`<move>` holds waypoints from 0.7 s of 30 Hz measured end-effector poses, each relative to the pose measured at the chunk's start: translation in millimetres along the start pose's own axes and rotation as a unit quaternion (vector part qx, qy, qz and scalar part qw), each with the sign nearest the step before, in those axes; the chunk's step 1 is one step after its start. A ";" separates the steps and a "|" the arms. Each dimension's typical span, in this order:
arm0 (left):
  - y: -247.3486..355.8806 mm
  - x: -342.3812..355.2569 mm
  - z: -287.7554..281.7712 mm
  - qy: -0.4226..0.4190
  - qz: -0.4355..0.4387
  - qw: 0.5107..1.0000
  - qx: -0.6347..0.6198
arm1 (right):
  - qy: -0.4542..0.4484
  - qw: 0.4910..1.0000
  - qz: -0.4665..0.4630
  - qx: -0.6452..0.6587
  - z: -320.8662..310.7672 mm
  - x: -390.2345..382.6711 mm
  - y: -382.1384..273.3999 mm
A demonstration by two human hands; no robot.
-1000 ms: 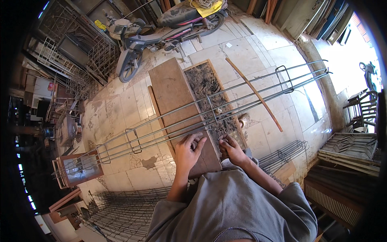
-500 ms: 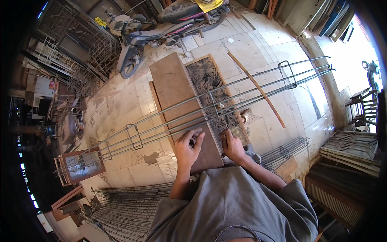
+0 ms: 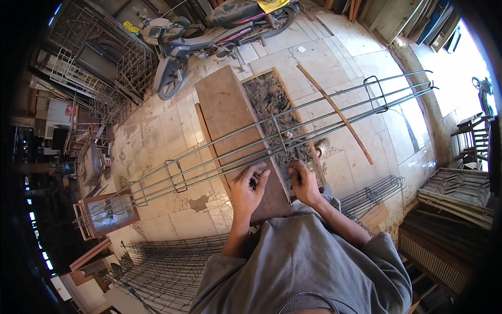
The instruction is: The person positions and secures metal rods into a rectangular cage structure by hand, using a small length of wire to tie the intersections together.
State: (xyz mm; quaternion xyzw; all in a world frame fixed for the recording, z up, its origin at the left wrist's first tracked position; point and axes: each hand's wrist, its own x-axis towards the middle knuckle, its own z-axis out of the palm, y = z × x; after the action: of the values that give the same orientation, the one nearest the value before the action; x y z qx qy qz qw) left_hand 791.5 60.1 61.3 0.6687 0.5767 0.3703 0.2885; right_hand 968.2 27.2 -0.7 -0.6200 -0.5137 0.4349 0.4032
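Note:
A long rebar cage [image 3: 238,154] of thin steel bars, with rectangular stirrups along it, lies slantwise across a brown wooden bench [image 3: 222,104]. My left hand [image 3: 249,189] is just on the near side of the bars, over the bench, its fingers curled round something small and dark that I cannot make out. My right hand [image 3: 305,184] is closed, thumb and fingertips drawn together, near the bars and over the near end of a wood-edged tray [image 3: 286,90]. Whatever the right fingertips hold is too small to tell. Dark, tangled bits [image 3: 267,97] fill the tray.
A narrow wooden strip [image 3: 334,107] lies on the tiled floor beyond the tray. More rebar cages [image 3: 374,194] rest at my right, and a rebar stack [image 3: 172,261] at my left. A motorbike [image 3: 225,39] stands at the far side. A framed panel [image 3: 109,212] is under the cage's left end.
My right hand has shifted slightly away from my body, toward the bars. The left hand stays beside the cage, still curled. The whole view has shifted a little.

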 end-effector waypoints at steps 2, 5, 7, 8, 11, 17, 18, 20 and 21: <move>1.5 0.5 0.0 0.001 -0.003 1.000 0.001 | -0.003 1.000 -0.003 0.009 -0.4 0.2 -2.4; 4.0 4.4 0.0 -0.002 -0.027 0.999 0.031 | 0.022 0.998 -0.054 0.028 3.4 2.2 -0.2; 2.2 12.6 4.2 0.027 0.060 0.994 0.085 | 0.028 0.997 -0.061 0.034 6.6 4.3 3.0; 0.8 14.8 6.0 0.041 0.104 0.988 0.111 | 0.031 0.997 -0.064 0.036 7.7 4.6 3.6; -2.9 22.5 5.3 -0.007 0.098 0.990 0.103 | 0.026 0.998 -0.046 0.024 4.5 5.7 -10.9; -13.8 36.8 20.7 -0.053 0.095 0.990 0.094 | 0.023 1.000 0.001 0.003 -1.5 3.8 -20.7; -15.8 37.2 24.5 -0.056 0.105 0.988 0.094 | 0.029 1.000 -0.004 0.004 -1.6 3.5 -19.7; -17.7 38.1 30.1 -0.062 0.125 0.986 0.093 | 0.039 0.999 -0.013 0.006 -0.5 3.1 -16.4; -17.0 39.8 31.8 -0.060 0.124 0.986 0.094 | 0.045 0.999 -0.021 0.007 0.1 2.9 -15.4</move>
State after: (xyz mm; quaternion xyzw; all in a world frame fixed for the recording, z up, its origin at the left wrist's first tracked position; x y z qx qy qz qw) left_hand 810.8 103.5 36.2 0.7803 0.5029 0.3067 0.2104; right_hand 964.0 32.3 13.5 -0.6251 -0.5045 0.4022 0.4392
